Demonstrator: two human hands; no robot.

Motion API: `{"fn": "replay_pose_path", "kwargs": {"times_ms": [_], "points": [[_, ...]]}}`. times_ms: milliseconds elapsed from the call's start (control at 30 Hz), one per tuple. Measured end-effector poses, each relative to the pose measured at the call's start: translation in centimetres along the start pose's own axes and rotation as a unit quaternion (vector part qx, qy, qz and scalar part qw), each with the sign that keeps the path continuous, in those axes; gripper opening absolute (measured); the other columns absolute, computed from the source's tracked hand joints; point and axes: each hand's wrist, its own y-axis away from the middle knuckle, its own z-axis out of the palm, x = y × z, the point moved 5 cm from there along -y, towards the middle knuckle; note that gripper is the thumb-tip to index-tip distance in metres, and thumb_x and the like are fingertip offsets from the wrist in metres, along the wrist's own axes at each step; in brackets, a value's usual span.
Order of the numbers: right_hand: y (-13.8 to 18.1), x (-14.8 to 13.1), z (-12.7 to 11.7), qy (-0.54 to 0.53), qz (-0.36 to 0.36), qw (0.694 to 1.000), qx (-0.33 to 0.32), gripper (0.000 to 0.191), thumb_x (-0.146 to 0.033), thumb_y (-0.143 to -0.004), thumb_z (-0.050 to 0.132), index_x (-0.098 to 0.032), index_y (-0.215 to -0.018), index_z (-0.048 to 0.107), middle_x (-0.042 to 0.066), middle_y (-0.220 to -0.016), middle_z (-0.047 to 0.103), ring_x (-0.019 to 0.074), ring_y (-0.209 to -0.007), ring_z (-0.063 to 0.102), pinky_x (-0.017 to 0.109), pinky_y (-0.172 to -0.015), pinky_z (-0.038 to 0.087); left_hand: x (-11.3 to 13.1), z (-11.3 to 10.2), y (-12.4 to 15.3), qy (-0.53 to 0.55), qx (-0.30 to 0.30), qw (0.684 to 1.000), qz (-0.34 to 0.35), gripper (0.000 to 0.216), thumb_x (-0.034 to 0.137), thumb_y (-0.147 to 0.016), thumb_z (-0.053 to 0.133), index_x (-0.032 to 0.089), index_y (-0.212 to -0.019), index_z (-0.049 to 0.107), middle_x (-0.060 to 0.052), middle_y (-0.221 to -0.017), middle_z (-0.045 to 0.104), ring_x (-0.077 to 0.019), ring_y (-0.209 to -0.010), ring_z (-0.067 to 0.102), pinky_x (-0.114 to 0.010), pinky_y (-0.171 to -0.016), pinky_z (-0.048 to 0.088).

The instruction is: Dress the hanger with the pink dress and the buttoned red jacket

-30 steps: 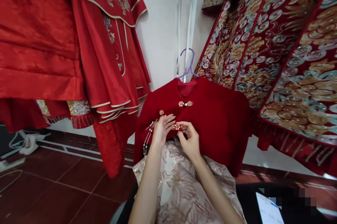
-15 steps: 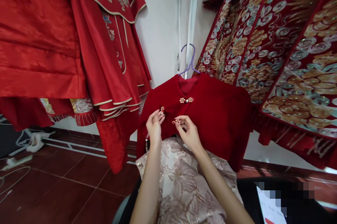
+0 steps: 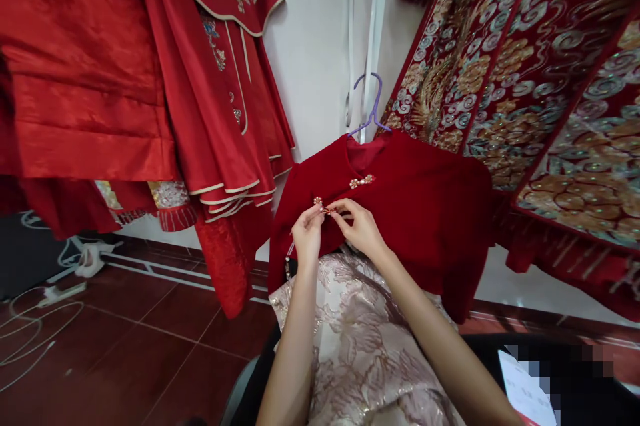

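Note:
A red velvet jacket (image 3: 425,206) hangs on a purple hanger (image 3: 371,106) over a pale brocade skirt (image 3: 350,339). A pearl clasp (image 3: 361,181) near its collar is fastened. My left hand (image 3: 307,234) and my right hand (image 3: 359,227) meet at a second pearl clasp (image 3: 320,203) lower on the front. Both hands pinch the two halves of this clasp with their fingertips. A beaded tassel (image 3: 289,258) hangs below my left hand.
Plain red satin garments (image 3: 150,79) hang at the left. Heavily embroidered red and gold robes (image 3: 525,66) hang at the right. White cables (image 3: 40,319) lie on the dark red tiled floor. A white paper (image 3: 525,389) lies on a black surface at the lower right.
My hands have moved up the jacket front and come together at the lower clasp. The view has shifted slightly left and down.

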Motion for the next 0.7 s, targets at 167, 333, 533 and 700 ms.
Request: {"fn": "replay_pose_path", "kwargs": {"times_ms": [167, 333, 533, 700], "points": [[-0.1, 0.0, 0.1, 0.017, -0.003, 1.0, 0.01, 0.018, -0.024, -0.091, 0.047, -0.022, -0.101, 0.062, 0.004, -0.097, 0.065, 0.016, -0.088, 0.063, 0.03, -0.078, 0.054, 0.0, 0.3, 0.1, -0.028, -0.006, 1.0, 0.01, 0.024, 0.014, -0.069, 0.068, 0.013, -0.093, 0.071, -0.009, -0.1, 0.073, -0.0181, -0.095, 0.067, -0.037, -0.098, 0.047], [-0.1, -0.1, 0.3, 0.046, -0.008, 0.999, 0.021, 0.019, -0.02, -0.09, 0.046, -0.023, -0.1, 0.063, 0.004, -0.097, 0.065, 0.0169, -0.088, 0.062, 0.031, -0.079, 0.053, 0.3, 0.6, 0.3, -0.047, -0.001, 0.999, 0.02, 0.02, 0.011, -0.071, 0.066, 0.012, -0.091, 0.07, -0.009, -0.095, 0.073, -0.0169, -0.09, 0.068, -0.036, -0.096, 0.049], [0.1, 0.0, 0.1, 0.033, 0.0, 0.999, 0.017, 0.02, -0.021, -0.09, 0.048, -0.025, -0.101, 0.064, 0.002, -0.096, 0.065, 0.0154, -0.086, 0.063, 0.028, -0.076, 0.054, 0.6, 1.0, 0.1, -0.082, 0.009, 0.995, 0.054, 0.019, 0.014, -0.073, 0.068, 0.011, -0.092, 0.069, -0.01, -0.092, 0.073, -0.0164, -0.085, 0.069, -0.034, -0.091, 0.052], [-0.1, 0.5, 0.1, 0.029, 0.014, 0.999, 0.03, 0.019, -0.026, -0.09, 0.049, -0.024, -0.101, 0.065, 0.002, -0.096, 0.067, 0.0152, -0.085, 0.064, 0.027, -0.073, 0.055, 0.6, 1.1, -0.2, -0.104, 0.003, 0.991, 0.086, 0.016, 0.012, -0.075, 0.066, 0.009, -0.09, 0.069, -0.011, -0.091, 0.074, -0.0154, -0.081, 0.07, -0.032, -0.087, 0.054]]}}
